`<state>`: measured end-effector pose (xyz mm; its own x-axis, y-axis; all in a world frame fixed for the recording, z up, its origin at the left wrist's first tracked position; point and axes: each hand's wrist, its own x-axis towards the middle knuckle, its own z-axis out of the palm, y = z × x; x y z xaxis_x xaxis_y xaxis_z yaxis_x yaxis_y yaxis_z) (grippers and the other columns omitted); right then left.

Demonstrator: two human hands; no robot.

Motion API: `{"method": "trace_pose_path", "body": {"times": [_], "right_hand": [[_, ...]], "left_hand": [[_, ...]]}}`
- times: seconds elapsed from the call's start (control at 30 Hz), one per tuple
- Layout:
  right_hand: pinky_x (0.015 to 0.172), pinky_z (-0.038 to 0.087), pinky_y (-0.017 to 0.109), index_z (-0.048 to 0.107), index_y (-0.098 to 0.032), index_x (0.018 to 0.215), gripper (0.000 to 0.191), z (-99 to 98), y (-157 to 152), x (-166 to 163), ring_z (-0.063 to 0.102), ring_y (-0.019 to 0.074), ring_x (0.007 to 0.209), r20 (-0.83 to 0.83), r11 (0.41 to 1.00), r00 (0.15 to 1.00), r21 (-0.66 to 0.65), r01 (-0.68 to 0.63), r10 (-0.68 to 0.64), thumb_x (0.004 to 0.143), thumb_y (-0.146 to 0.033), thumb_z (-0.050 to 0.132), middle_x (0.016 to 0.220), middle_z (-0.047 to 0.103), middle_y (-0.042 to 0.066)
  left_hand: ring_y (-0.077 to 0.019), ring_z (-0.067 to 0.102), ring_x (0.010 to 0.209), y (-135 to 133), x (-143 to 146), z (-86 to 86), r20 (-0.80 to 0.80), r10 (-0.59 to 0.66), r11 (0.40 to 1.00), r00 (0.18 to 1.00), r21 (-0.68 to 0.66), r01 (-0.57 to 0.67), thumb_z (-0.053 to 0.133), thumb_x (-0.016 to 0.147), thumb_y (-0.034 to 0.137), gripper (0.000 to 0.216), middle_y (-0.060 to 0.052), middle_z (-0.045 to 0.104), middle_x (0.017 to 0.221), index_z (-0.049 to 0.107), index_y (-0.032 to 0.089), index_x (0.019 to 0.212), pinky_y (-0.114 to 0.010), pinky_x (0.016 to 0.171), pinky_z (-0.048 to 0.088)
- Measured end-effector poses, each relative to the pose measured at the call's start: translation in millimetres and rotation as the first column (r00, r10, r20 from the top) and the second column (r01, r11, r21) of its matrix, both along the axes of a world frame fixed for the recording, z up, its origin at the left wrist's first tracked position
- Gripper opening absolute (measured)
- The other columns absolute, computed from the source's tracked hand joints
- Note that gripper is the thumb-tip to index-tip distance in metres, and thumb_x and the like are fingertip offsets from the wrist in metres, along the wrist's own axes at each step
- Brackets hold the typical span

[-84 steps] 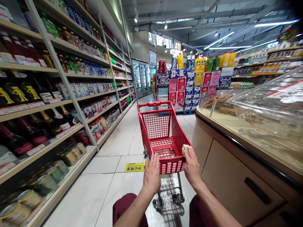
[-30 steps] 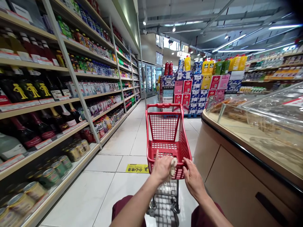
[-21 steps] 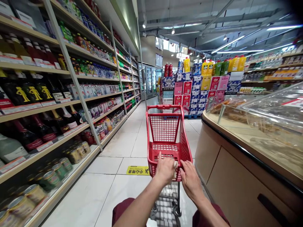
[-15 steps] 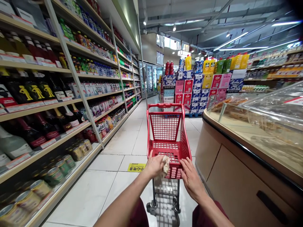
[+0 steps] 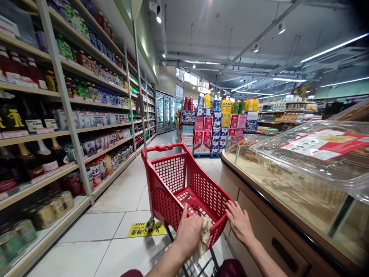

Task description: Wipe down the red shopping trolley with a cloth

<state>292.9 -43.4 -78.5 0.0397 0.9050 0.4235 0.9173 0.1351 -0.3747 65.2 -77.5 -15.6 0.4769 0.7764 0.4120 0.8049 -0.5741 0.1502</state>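
Note:
A red plastic shopping cart (image 5: 164,204) stands at an angle in front of me, its handle (image 5: 165,147) at the far left end. The basket shows only its bare grid floor. My left hand (image 5: 188,232) is closed around a crumpled, off-white rag (image 5: 205,232), which lies against the near rim of the basket. The thumb points up over the edge. My right hand (image 5: 240,223) rests on the near right corner of the rim, fingers stretched out and nothing in them.
Drink shelves (image 5: 106,142) run along the left. A display counter (image 5: 259,227) with a clear plastic lid (image 5: 302,154) stands close on my right. Stacked drink cartons (image 5: 211,130) stand ahead. A yellow floor sign (image 5: 135,229) lies on the tiles beside the cart.
The cart has swung round, its handle end going left, and appears larger and nearer. My view has shifted, bringing the counter closer. Both hands stay at the near rim, the rag still held.

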Motion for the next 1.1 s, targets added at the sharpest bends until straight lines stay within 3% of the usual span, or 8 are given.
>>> {"method": "trace_pose_path", "body": {"times": [0.13, 0.23, 0.4, 0.57, 0.77, 0.87, 0.97, 1.1], "right_hand": [[0.097, 0.025, 0.060, 0.066, -0.027, 0.097, 0.045, 3.9, -9, -42, 0.047, 0.0256, 0.116, -0.025, 0.977, 0.977, 0.003, -0.214, 0.214, 0.089, -0.042, 0.024, 0.107, 0.065, 0.004], [0.097, 0.024, 0.062, 0.067, -0.026, 0.089, 0.048, -8.0, -22, -67, 0.050, 0.0251, 0.111, -0.067, 0.974, 0.977, 0.112, -0.196, 0.204, 0.089, -0.038, 0.021, 0.098, 0.067, 0.003], [0.098, 0.027, 0.056, 0.067, -0.024, 0.082, 0.043, -17.8, -22, -42, 0.052, 0.0248, 0.108, -0.061, 0.974, 0.975, 0.096, -0.206, 0.212, 0.086, -0.042, 0.029, 0.097, 0.067, 0.004], [0.094, 0.028, 0.058, 0.068, -0.023, 0.076, 0.046, -3.4, -17, -35, 0.047, 0.0285, 0.114, -0.040, 0.991, 0.990, 0.030, -0.133, 0.135, 0.084, -0.046, 0.029, 0.103, 0.065, 0.006], [0.096, 0.027, 0.052, 0.060, -0.022, 0.104, 0.038, 1.2, -25, -94, 0.054, 0.0236, 0.105, 0.013, 0.964, 0.985, 0.205, -0.171, 0.172, 0.085, -0.040, 0.032, 0.107, 0.064, 0.007], [0.096, 0.026, 0.049, 0.061, -0.022, 0.099, 0.036, -2.6, -22, -94, 0.056, 0.0221, 0.100, 0.014, 0.934, 0.981, 0.304, -0.187, 0.192, 0.085, -0.037, 0.032, 0.101, 0.066, 0.006], [0.094, 0.026, 0.048, 0.061, -0.021, 0.090, 0.036, -3.8, -14, -86, 0.057, 0.0220, 0.094, -0.022, 0.934, 0.986, 0.325, -0.149, 0.165, 0.084, -0.040, 0.032, 0.094, 0.067, 0.006], [0.094, 0.025, 0.048, 0.059, -0.018, 0.090, 0.038, -4.1, -9, -85, 0.055, 0.0232, 0.097, -0.068, 0.943, 0.994, 0.327, -0.057, 0.084, 0.084, -0.042, 0.030, 0.096, 0.065, 0.008]], "left_hand": [[-0.0177, 0.057, 0.094, 10, -13, 10.3, 0.100, 0.074, 0.992, 0.992, 0.093, -0.084, 0.036, 0.084, 0.014, 0.021, -0.004, 0.063, 0.099, 0.055, 0.021, 0.091, -0.052, 0.106, 0.015], [-0.0180, 0.056, 0.095, 8, 2, -0.8, 0.053, 0.016, 0.996, 0.998, 0.086, -0.021, 0.039, 0.084, 0.020, 0.018, -0.005, 0.063, 0.097, 0.055, 0.020, 0.092, -0.048, 0.106, 0.019], [-0.0152, 0.058, 0.084, 16, -10, -4.3, -0.108, -0.129, 0.989, 0.986, 0.063, 0.136, 0.045, 0.080, 0.023, 0.013, -0.001, 0.063, 0.085, 0.055, 0.021, 0.088, -0.046, 0.107, 0.016], [-0.0151, 0.058, 0.084, 39, -83, 34.9, 0.018, 0.254, 0.958, 0.967, 0.131, -0.254, 0.040, 0.082, 0.019, 0.015, 0.000, 0.062, 0.088, 0.054, 0.022, 0.087, -0.054, 0.106, 0.007], [-0.0134, 0.058, 0.082, 34, -69, 20.8, -0.124, 0.057, 0.989, 0.991, 0.139, -0.040, 0.043, 0.081, 0.017, 0.012, 0.002, 0.062, 0.083, 0.054, 0.021, 0.083, -0.046, 0.109, 0.007], [-0.0138, 0.058, 0.082, 33, -106, 39.3, -0.102, 0.182, 0.965, 0.978, 0.211, -0.158, 0.040, 0.083, 0.017, 0.017, 0.002, 0.063, 0.083, 0.056, 0.024, 0.084, -0.049, 0.108, 0.005], [-0.0178, 0.057, 0.091, 31, -147, 62.3, 0.026, 0.421, 0.847, 0.907, 0.346, -0.403, 0.038, 0.085, 0.019, 0.019, -0.003, 0.063, 0.096, 0.055, 0.023, 0.093, -0.051, 0.107, 0.007], [-0.0152, 0.058, 0.087, 25, -128, 50.2, -0.066, 0.297, 0.911, 0.953, 0.319, -0.262, 0.035, 0.084, 0.011, 0.024, -0.001, 0.063, 0.090, 0.055, 0.022, 0.091, -0.048, 0.108, 0.011]]}}
